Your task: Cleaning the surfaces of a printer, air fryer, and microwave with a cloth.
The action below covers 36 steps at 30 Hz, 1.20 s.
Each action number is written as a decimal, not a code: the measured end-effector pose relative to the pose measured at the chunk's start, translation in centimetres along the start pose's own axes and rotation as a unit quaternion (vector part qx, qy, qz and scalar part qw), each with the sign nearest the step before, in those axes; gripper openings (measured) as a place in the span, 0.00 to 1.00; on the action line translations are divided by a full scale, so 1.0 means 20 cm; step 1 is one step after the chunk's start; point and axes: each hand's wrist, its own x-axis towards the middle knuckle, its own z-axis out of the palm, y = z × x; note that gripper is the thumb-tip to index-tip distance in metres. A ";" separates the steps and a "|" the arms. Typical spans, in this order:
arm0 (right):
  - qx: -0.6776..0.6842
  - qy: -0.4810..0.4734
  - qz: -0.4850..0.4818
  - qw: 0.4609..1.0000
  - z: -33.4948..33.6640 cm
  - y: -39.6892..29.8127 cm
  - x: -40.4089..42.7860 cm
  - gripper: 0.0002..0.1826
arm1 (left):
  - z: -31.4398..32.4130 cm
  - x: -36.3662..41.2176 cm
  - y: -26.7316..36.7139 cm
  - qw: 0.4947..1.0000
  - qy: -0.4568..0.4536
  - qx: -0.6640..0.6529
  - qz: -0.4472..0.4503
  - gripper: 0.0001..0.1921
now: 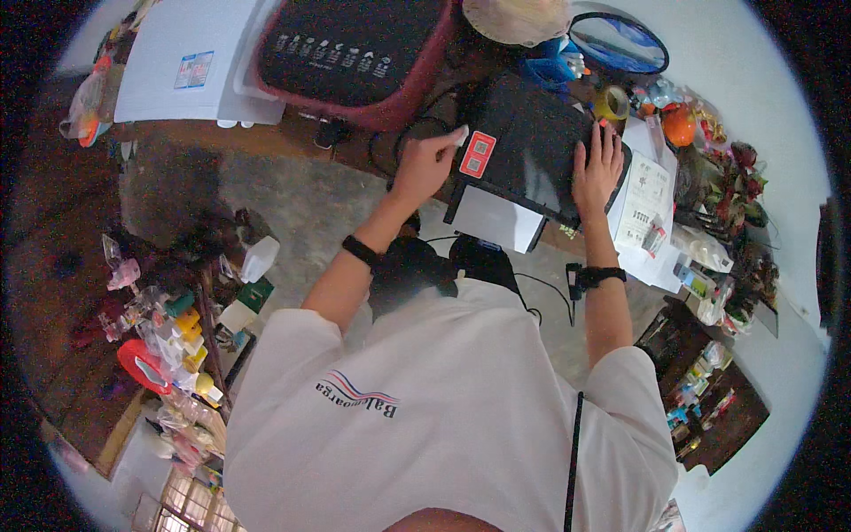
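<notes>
A black printer [525,143] stands before me, with a red and white sticker [477,154] at its left front corner. White paper [495,218] lies on the tray that juts from its front. My left hand [425,166] is at the printer's left edge beside the sticker, its fingers closed on a small white thing, perhaps a wipe or tissue. Flat on the right part of the printer's top rests my right hand [598,174], fingers stretched out, holding nothing.
Printed sheets [641,206] lie right of the printer. Behind it are a roll of yellow tape [610,103], a blue object [552,63] and an oval mirror [618,43]. A large dark appliance with a red rim [352,53] stands left. Cables hang near the table edge.
</notes>
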 end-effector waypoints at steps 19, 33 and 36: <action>0.011 0.006 0.023 1.000 0.02 0.00 0.01 0.29 | 0.16 0.35 -0.13 1.000 0.008 0.010 0.014 0.18; 0.018 -0.010 0.030 0.999 0.02 0.00 0.02 0.30 | 0.11 -0.15 -0.19 0.993 0.072 -0.062 0.067 0.18; 0.013 -0.007 0.032 0.999 0.02 0.00 0.01 0.29 | 0.11 -0.08 -0.18 0.998 0.045 -0.046 0.011 0.17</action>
